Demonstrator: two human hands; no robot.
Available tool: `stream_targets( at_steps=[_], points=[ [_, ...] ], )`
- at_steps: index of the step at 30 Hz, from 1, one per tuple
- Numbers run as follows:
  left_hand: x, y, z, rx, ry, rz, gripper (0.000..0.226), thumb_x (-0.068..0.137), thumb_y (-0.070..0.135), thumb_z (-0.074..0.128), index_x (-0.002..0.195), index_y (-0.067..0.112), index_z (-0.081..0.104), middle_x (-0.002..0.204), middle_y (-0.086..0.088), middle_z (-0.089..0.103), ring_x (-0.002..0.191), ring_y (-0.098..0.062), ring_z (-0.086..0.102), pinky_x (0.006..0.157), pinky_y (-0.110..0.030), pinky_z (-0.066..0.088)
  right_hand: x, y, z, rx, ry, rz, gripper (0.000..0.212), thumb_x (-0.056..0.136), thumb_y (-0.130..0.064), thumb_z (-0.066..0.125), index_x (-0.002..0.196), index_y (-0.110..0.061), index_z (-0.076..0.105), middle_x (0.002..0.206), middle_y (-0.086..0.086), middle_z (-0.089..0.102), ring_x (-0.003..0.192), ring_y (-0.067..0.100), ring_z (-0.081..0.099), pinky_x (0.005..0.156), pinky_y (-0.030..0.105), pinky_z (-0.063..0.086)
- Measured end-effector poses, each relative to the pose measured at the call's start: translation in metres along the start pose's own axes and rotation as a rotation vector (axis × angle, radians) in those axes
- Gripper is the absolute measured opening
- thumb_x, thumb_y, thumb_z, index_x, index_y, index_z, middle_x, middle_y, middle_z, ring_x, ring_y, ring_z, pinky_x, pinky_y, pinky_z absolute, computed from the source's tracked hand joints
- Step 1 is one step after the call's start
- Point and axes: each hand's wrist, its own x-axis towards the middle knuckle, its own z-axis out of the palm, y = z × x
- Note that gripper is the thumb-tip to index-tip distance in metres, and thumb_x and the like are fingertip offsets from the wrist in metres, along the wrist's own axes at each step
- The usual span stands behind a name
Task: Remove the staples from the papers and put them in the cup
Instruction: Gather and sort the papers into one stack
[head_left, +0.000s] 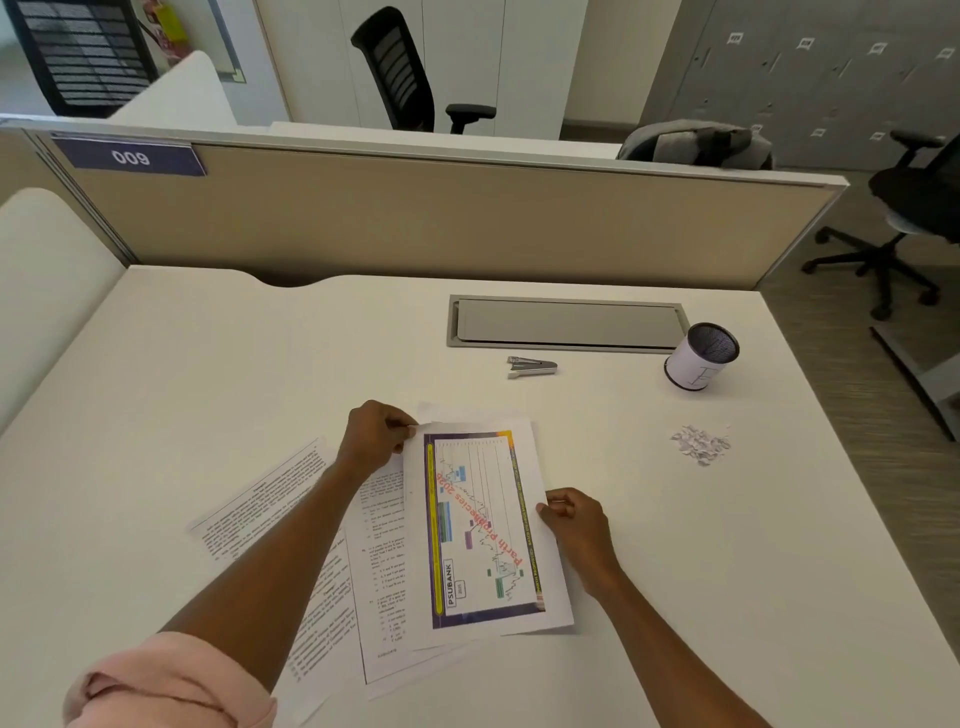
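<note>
Tugging the printed chart sheet (485, 525) could tear its stapled corner, with the staple remover (531, 366) idle at twelve o'clock. Left hand (376, 436) pinches the eleven o'clock corner; right hand (574, 525) pinches the three o'clock edge. Mesh cup (701, 361) waits at two o'clock on the surface (208, 389).

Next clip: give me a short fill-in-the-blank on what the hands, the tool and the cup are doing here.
1. Both hands hold the sheet printed with a colourful ____.
2. The staple remover lies on the desk, held by ____ hand.
3. The cup stands to the ____ of the staple remover.
4. The left hand grips the sheet's far ____ corner; the right hand grips its right edge.

Missing words: chart; neither; right; left
</note>
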Motion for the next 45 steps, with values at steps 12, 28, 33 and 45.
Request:
stream_targets(
  at_steps=[12,28,33,45],
  points=[
    [-0.033,0.01,-0.032,-0.552,-0.157,-0.022,0.018,0.096,0.005,0.076,0.109,-0.006,0.078,0.105,-0.021,0.083,0.097,-0.034,0.082,0.09,-0.041,0.067,-0.022,-0.013,-0.042,0.221,-0.33,-0.01,0.038,0.092,-0.039,0.074,0.128,-0.028,0.068,0.123,-0.005,0.077,0.113,0.015,0.074,0.091,0.03,0.061],
    [-0.063,-0.058,-0.055,-0.142,0.204,-0.166,0.036,0.09,0.005,0.083,0.126,0.005,0.075,0.119,-0.014,0.077,0.098,-0.029,0.071,0.075,-0.029,0.056,-0.055,0.032,-0.066,0.122,-0.139,0.101,0.014,0.099,-0.021,0.069,0.104,-0.01,0.076,0.094,0.004,0.084,0.081,0.022,0.081,0.067,0.031,0.063],
    [-0.066,-0.074,-0.046,0.113,0.171,-0.155,0.063,0.082,0.015,0.093,0.137,0.0,0.067,0.139,-0.023,0.066,0.121,-0.039,0.068,0.106,-0.045,0.05,-0.063,0.04,-0.069,0.1,-0.107,0.149,0.011,0.1,-0.022,0.067,0.1,-0.014,0.075,0.084,-0.005,0.083,0.069,0.016,0.08,0.052,0.02,0.058],
    [-0.074,-0.073,-0.032,0.301,0.181,-0.043,0.039,0.088,0.008,0.084,0.123,0.003,0.069,0.132,-0.019,0.06,0.121,-0.036,0.059,0.099,-0.042,0.049,-0.069,0.047,-0.068,0.122,-0.125,0.169,0.015,0.1,-0.022,0.067,0.107,-0.014,0.077,0.095,0.002,0.084,0.082,0.024,0.081,0.07,0.036,0.064]
  ],
)
